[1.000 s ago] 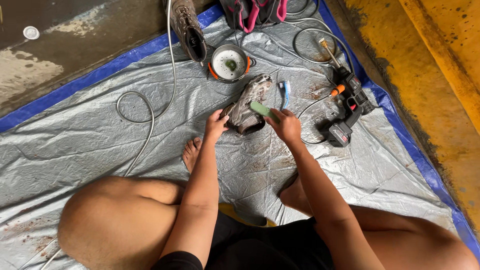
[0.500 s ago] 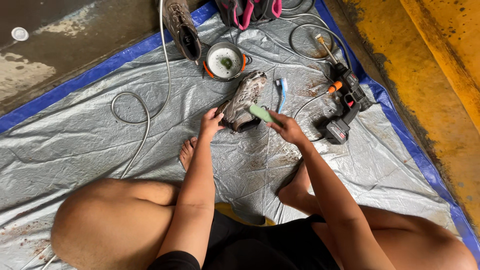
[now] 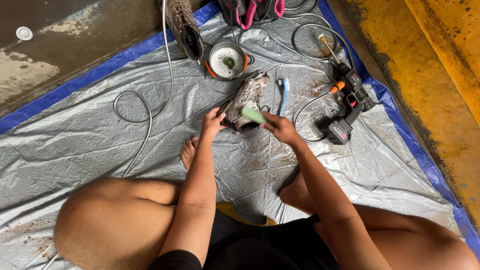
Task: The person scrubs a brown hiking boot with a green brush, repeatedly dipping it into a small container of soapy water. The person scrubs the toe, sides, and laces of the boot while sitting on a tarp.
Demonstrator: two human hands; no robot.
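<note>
The left hand point(image 3: 212, 121) grips the heel of a muddy boot point(image 3: 246, 100) lying on the grey tarp point(image 3: 90, 145). The right hand point(image 3: 281, 128) closes around a green brush point(image 3: 253, 115) over the boot's opening. Just beyond sit a soapy bowl point(image 3: 227, 61), a blue toothbrush point(image 3: 285, 92) and a cordless sprayer point(image 3: 347, 102).

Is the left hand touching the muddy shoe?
Touching. The head view shows the left hand gripping the heel end of the muddy shoe.

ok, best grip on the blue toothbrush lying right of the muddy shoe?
Likely the toothbrush by its thin blue handle, from above, pinching across it. It lies flat on the tarp, bristle head at the far end, shoe close on its left.
</note>
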